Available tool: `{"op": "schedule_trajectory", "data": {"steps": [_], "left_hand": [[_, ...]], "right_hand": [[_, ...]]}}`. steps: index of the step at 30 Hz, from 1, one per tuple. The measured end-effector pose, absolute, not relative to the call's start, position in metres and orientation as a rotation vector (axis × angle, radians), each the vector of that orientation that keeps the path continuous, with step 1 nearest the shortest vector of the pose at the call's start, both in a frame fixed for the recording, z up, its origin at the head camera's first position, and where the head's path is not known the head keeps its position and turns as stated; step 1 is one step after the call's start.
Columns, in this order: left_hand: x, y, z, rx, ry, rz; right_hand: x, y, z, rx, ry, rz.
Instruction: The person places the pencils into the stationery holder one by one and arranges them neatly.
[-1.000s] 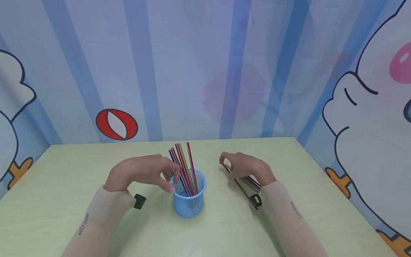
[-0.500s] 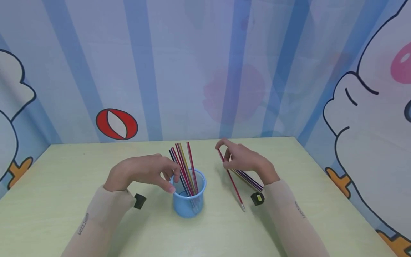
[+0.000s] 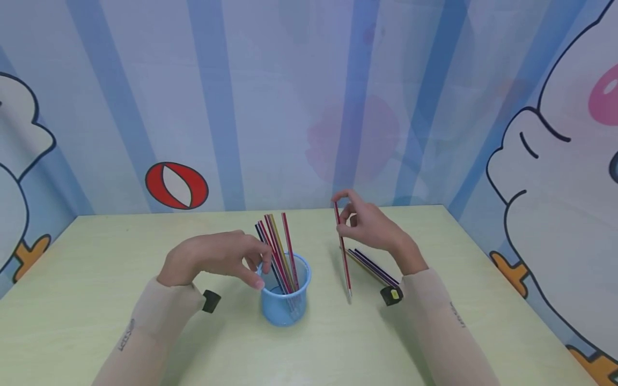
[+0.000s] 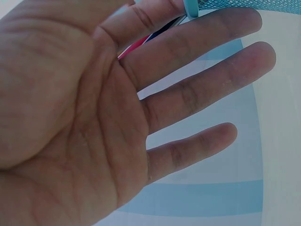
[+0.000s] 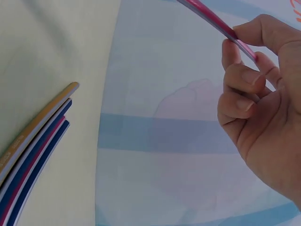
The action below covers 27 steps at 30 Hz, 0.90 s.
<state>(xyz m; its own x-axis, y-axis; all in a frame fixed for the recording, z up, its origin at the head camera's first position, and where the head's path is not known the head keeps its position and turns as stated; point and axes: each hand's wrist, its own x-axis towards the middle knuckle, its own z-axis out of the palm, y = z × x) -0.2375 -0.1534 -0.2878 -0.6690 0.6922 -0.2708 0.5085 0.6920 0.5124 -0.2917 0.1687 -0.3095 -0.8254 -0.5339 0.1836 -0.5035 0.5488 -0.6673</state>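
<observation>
A red pencil with silvery stripes is pinched between the thumb and fingers of my right hand. It stands nearly upright, pale tip down, and the index finger touches its top end. In the right wrist view the pencil slants up from the right hand. My left hand holds the rim of a blue mesh pen holder with thumb and index finger. Several pencils, red, dark blue and yellow, lean inside it. In the left wrist view the left hand's other fingers are spread and the thumb is mostly hidden.
Several loose pencils, dark and yellow, lie together on the pale table below the right wrist. The yellow pencil is on one side of that bunch. A printed blue curtain hangs behind the table's back edge.
The right hand has risen and moved slightly away with the red pencil, swinging it from a slant to nearly upright, clear of the loose ones. The left hand stays on the pen holder.
</observation>
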Motion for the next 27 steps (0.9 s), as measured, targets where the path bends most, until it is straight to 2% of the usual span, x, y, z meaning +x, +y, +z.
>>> {"op": "schedule_trajectory", "data": {"steps": [13,27], "left_hand": [[-0.238,-0.153,-0.288,0.912,2.455,0.554],[-0.236,-0.150,-0.285,0.887,2.463,0.542]], "right_hand": [[-0.280,0.164,-0.293,-0.951,2.728,-1.355],[-0.271,0.157,-0.287,-1.089,2.289,-1.913]]}}
